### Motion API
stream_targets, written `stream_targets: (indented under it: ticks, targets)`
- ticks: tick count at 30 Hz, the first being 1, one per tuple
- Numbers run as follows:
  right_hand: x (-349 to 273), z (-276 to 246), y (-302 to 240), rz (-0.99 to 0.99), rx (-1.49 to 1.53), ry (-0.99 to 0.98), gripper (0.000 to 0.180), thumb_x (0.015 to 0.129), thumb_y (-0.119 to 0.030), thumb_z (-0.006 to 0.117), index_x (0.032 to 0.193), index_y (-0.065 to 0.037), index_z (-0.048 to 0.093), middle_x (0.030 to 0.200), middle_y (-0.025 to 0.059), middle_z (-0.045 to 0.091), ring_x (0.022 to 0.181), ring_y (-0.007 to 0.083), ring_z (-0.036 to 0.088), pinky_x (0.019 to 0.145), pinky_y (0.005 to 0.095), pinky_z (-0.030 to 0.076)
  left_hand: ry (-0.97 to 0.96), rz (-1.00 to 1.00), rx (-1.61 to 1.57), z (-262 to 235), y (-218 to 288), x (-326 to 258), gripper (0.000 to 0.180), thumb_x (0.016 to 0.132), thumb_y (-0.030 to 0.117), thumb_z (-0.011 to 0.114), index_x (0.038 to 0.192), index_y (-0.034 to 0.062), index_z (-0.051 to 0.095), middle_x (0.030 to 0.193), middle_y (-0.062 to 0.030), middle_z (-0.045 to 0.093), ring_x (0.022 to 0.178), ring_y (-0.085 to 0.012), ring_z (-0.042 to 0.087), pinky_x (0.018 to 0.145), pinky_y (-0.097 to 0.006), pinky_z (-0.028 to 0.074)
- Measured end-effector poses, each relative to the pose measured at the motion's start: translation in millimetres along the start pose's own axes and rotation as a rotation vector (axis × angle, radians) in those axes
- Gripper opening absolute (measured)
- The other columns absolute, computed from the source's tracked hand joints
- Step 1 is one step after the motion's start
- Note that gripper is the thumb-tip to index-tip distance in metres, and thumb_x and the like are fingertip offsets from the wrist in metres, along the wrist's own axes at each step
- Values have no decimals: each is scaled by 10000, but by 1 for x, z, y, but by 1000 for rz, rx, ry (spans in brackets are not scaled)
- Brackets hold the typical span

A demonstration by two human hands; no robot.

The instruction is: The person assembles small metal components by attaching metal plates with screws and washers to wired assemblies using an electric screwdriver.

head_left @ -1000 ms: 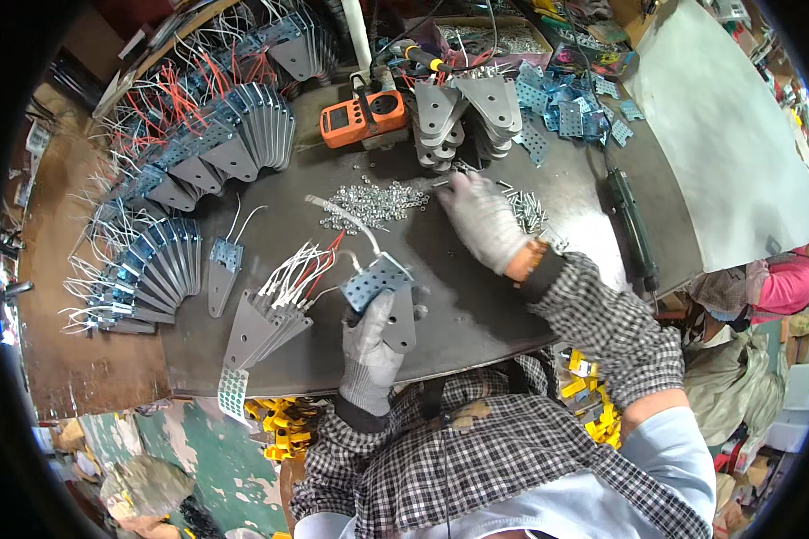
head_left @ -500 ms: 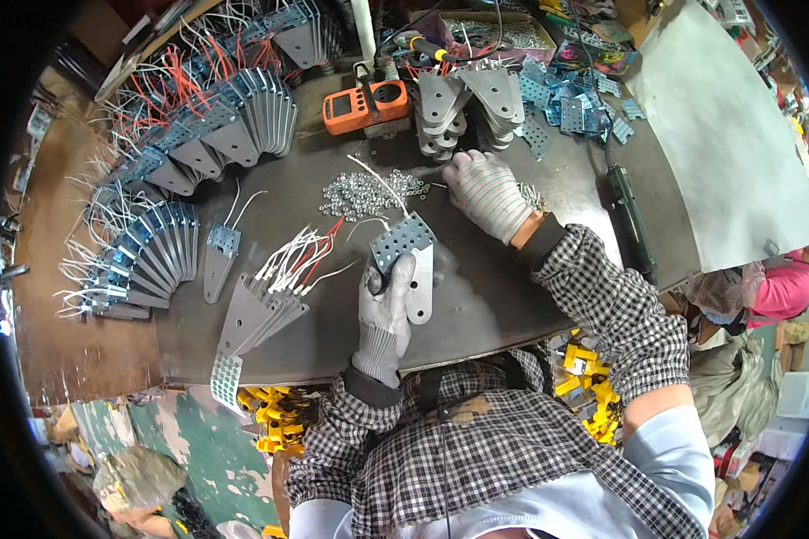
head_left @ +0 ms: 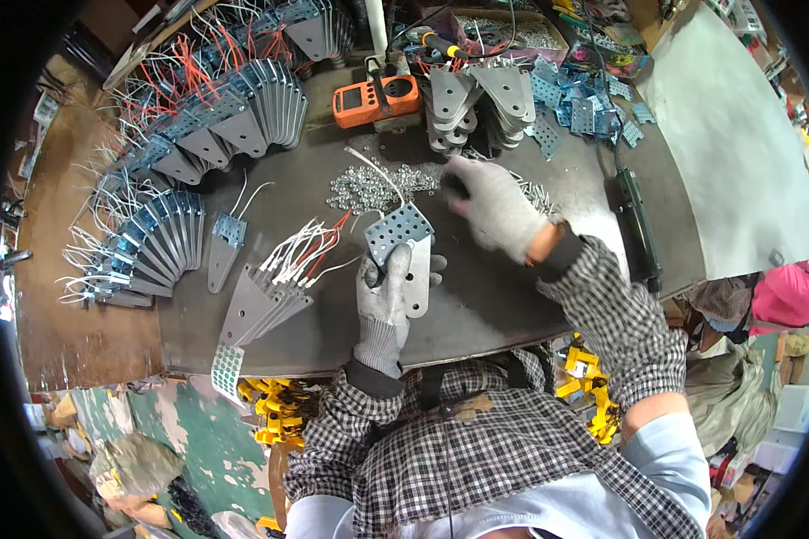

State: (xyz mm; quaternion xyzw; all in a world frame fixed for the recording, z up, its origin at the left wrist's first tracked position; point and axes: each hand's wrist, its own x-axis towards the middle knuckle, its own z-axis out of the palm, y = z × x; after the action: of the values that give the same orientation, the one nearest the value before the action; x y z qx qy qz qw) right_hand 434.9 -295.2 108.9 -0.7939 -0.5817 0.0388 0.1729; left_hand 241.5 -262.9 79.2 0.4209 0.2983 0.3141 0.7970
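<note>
My left hand [head_left: 382, 292], in a grey glove, grips a grey metal bracket [head_left: 416, 286] with a blue perforated plate [head_left: 395, 235] lying over its upper end. A white wire [head_left: 376, 169] sticks up from behind that plate. My right hand [head_left: 503, 211], gloved too and somewhat blurred, hovers right of the plate with its fingers curled together; whatever they pinch is too small to make out. Beyond the plate lies a scatter of small metal nuts [head_left: 361, 190]. Several screws [head_left: 537, 196] lie just past my right hand, partly covered by it.
Wired brackets stand in fanned rows [head_left: 157, 238] at left, with one single bracket [head_left: 226, 242] and a small fanned bundle [head_left: 259, 310] nearer. An orange meter [head_left: 377, 101], stacked bare brackets [head_left: 508, 99] and loose blue plates [head_left: 582, 112] sit behind. A dark-handled tool [head_left: 636, 225] lies right.
My right hand has drawn back from the screws, nearer to me, its fingers curling inward. Fingertips of my left hand now show past the bracket's right edge. The whole view has shifted slightly.
</note>
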Motion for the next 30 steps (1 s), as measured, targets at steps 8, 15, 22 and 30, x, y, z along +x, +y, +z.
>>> stream_targets:
  ticks: [8,15,22,30]
  targets:
    - [-51,-12,-23,-81,390,110,182,768,-111,686,915,-30,616,837,161,613,795,368,614,718,433,501,80,213,249,0,-16,1,255,944,156,619,1152,14,579,1031,-28,650,880,-78,607,777,-245,509]
    - [-63,3,-25,141,706,87,250,783,-147,719,962,-5,618,822,128,654,752,252,647,692,358,514,87,222,426,1,-16,-10,250,925,61,627,1167,18,578,1002,-31,651,858,-101,624,727,-263,538]
    - [-58,-2,6,236,549,85,174,820,-177,685,932,-44,673,904,136,679,853,309,663,749,380,522,-105,-123,35,-14,-6,-14,345,964,238,560,1223,10,540,1054,-110,663,843,-224,685,646,-325,581]
    - [-31,0,33,-189,-622,-24,169,783,-155,653,928,-70,631,865,96,616,875,244,623,732,371,516,-144,-13,122,-15,-20,-12,375,976,199,489,1293,1,482,1174,-142,618,992,-247,658,799,-397,586]
